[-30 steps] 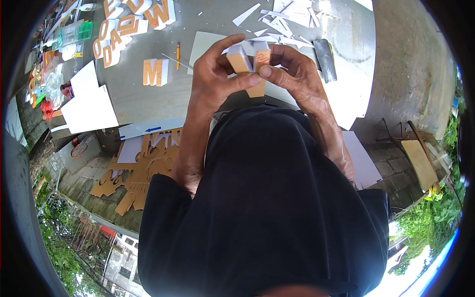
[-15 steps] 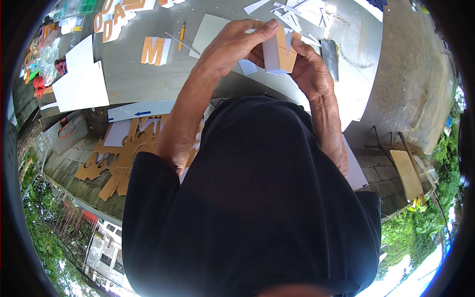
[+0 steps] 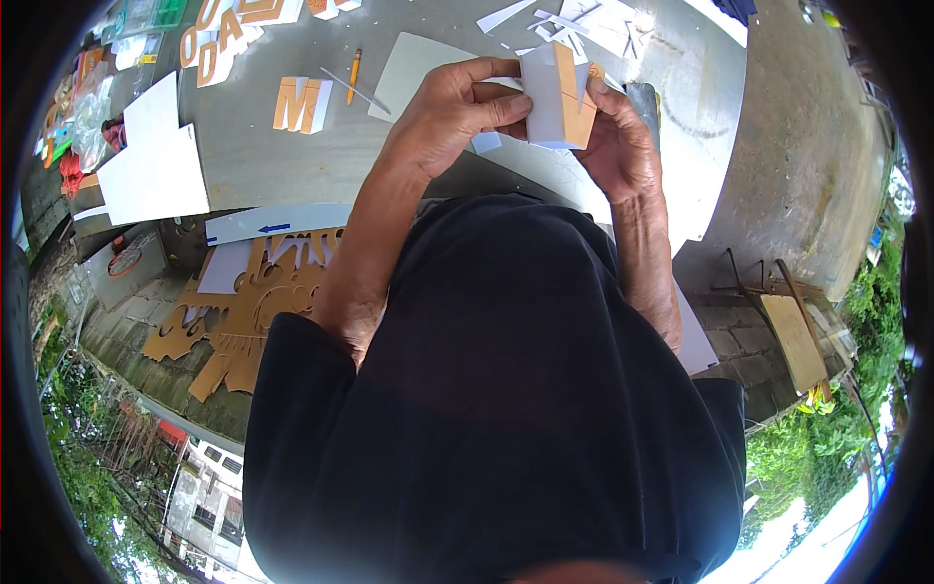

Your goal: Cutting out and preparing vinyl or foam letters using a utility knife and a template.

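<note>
While I watch through the head camera, the block letter (image 3: 562,102), white-sided and brown-faced, is held up right of the upper centre of the frame; which letter it is I cannot tell. The left hand (image 3: 446,112) pinches its white side between thumb and fingers, and the right hand (image 3: 621,146) grips its right edge, thumb forward, fingers partly hidden. I judge that a squeeze too hard on that side could dent it or loosen a seam, and uneven grips could twist it away, dropping it towards the white offcuts (image 3: 564,23) on the desk (image 3: 258,156). At upper left I see a green translucent box (image 3: 161,12), cut off by the frame edge, and a clear plastic bag (image 3: 92,105); I cannot make out either one's contents.
</note>
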Demonstrator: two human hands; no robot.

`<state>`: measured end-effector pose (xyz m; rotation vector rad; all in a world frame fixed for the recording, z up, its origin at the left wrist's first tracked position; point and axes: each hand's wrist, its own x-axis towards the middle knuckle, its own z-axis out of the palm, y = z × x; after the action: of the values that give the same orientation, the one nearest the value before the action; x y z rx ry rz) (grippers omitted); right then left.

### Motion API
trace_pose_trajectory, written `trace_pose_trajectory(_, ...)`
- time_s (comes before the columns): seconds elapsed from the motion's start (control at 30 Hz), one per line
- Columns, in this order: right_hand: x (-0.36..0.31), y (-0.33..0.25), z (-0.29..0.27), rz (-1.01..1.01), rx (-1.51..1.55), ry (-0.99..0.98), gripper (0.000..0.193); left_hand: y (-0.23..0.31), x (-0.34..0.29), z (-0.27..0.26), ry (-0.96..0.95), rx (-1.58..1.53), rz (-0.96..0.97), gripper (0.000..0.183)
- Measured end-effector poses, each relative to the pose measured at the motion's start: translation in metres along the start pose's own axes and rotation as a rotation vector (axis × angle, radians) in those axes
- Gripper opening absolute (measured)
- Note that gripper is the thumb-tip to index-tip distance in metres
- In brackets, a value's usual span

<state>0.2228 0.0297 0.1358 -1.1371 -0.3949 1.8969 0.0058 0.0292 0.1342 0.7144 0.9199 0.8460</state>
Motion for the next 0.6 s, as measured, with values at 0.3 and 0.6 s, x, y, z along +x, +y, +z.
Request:
trace_pose_trajectory(0.3, 0.001, -0.011, 0.01, -0.081, -0.503, -0.149, 0.045, 0.001, 0.003, -0.021, -0.052, -0.016, 0.018, 0.062)
trace_pose_trajectory(0.6, 0.029, -0.026, 0.018, -0.152, -1.137, -0.382, 0.036, 0.017, 0.01, -0.026, -0.239, 0.402, -0.173, 0.104)
